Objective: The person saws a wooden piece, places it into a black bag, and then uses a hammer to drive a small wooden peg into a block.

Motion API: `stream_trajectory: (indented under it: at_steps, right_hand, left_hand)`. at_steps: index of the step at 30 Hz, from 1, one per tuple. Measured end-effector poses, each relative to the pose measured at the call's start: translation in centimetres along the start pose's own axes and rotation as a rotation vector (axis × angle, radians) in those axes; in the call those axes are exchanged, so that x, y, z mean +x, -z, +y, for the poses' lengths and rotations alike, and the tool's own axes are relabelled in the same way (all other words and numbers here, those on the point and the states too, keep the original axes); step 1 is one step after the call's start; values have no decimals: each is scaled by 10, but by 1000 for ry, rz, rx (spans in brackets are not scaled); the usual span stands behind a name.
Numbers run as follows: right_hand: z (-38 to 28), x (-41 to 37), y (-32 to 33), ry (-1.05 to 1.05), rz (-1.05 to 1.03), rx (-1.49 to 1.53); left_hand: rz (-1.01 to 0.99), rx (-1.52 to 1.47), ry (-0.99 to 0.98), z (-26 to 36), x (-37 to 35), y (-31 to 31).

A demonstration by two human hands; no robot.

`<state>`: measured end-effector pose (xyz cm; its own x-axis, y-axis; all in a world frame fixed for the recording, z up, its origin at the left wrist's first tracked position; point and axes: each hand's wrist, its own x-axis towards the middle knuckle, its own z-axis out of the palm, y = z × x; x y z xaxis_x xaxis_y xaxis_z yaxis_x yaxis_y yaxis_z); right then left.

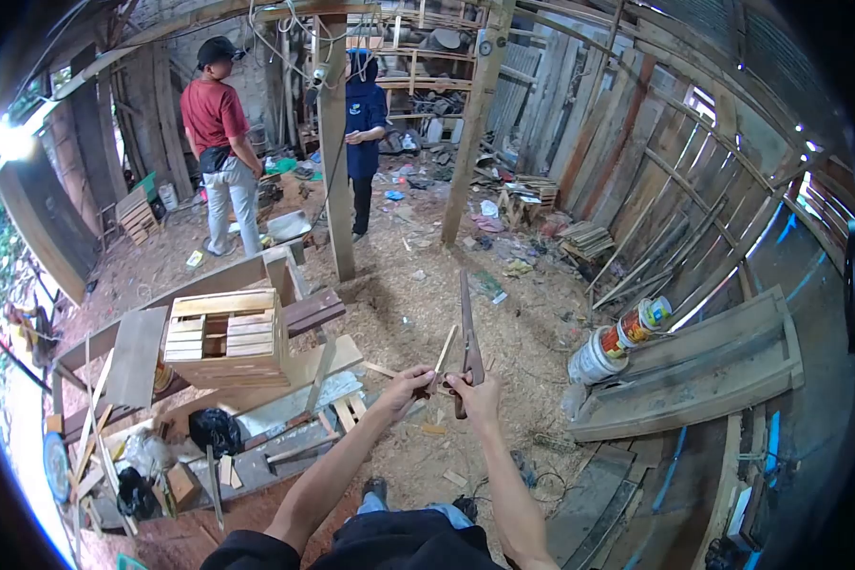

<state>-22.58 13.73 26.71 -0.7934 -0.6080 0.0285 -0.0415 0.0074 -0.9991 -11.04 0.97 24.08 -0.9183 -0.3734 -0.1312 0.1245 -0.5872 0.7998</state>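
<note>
My left hand [407,388] is closed around the lower end of a thin, pale wood strip [446,349], which points up and away from me. Beside it, my right hand [479,391] grips a long, dark brown wooden piece [468,328], narrow at its far end and wider near the hand, rather like a rifle in outline. The two hands are close together in front of my body. Small details between the fingers are too fine to make out.
A slatted wooden box [226,372] stands on the cluttered workbench [337,356] at left. Two people, one in a red shirt [215,116], stand beyond a wooden post [333,190]. Stacked buckets [598,356] lean by a wooden trough [698,389] at right. Shavings cover the floor.
</note>
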Motion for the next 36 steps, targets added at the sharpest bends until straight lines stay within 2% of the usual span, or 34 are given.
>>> stream_trajectory:
  at_steps: [2, 7, 10, 13, 15, 17, 19, 21, 23, 25, 29, 30, 32, 33, 34, 36]
  right_hand:
    - [15, -3, 15, 41, -11, 11]
    - [-4, -21, 47, 65, -21, 110]
    - [-3, -23, 67, -51, -27, -145]
    - [8, -25, 75, -56, -48, -168]
    - [17, -27, 75, -41, -24, -247]
    - [37, -30, 69, -5, -6, -121]
    - [68, -28, 65, -70, 22, -111]
    - [96, -32, 60, -142, 40, -106]
    - [120, -32, 64, 5, 15, -382]
    - [151, -36, 60, -73, 26, -366]
    - [216, -46, 49, -279, 45, -309]
    - [231, -49, 42, -305, 59, -322]
    - [247, -50, 20, -225, 87, -300]
    - [258, -52, 11, -248, 99, -313]
    - [269, -52, 1, -286, 115, -300]
    - [289, -54, -14, -345, 135, -291]
  left_hand:
    - [25, -28, 19, -15, -3, -13]
    - [143, -14, 54, -29, -15, -63]
    - [122, 139, 20, -36, -20, -74]
    - [121, 238, 46, -48, -25, -72]
    - [88, 248, 55, -69, -21, -55]
    - [193, 228, 106, -90, -19, -34]
    - [171, 288, 124, -107, -13, -3]
    - [336, 376, 153, -125, -13, 27]
    - [391, 396, 152, -137, -7, 59]
    - [438, 604, 161, -149, 4, 97]
    - [522, 743, 175, -185, 44, 170]
    - [489, 841, 117, -208, 58, 199]
    - [438, 859, 141, -219, 79, 217]
    - [407, 885, 141, -221, 87, 222]
    - [394, 913, 229, -226, 96, 228]
    - [383, 859, 223, -248, 107, 247]
